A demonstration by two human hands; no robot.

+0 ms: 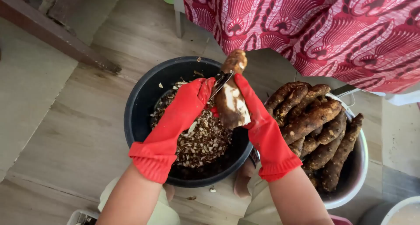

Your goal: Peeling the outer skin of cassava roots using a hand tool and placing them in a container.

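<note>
I see left hand (186, 104) gripping knife (220, 82), right hand (253, 111) clamped on cassava root (230, 100), both held over black bucket (140, 120) so peels (201, 142) drop in.

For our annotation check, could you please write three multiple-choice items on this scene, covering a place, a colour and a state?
1. Where do the peelings lie?
A. in the black basin
B. on the floor
C. in the white bowl

2. What colour are the gloves?
A. blue
B. red
C. yellow

3. How is the held root?
A. unpeeled
B. partly peeled
C. sliced

Key:
1 A: peelings fill the black basin.
2 B: both hands, left and right, wear red gloves.
3 B: the root shows white flesh beside brown skin, knife against it.
</note>
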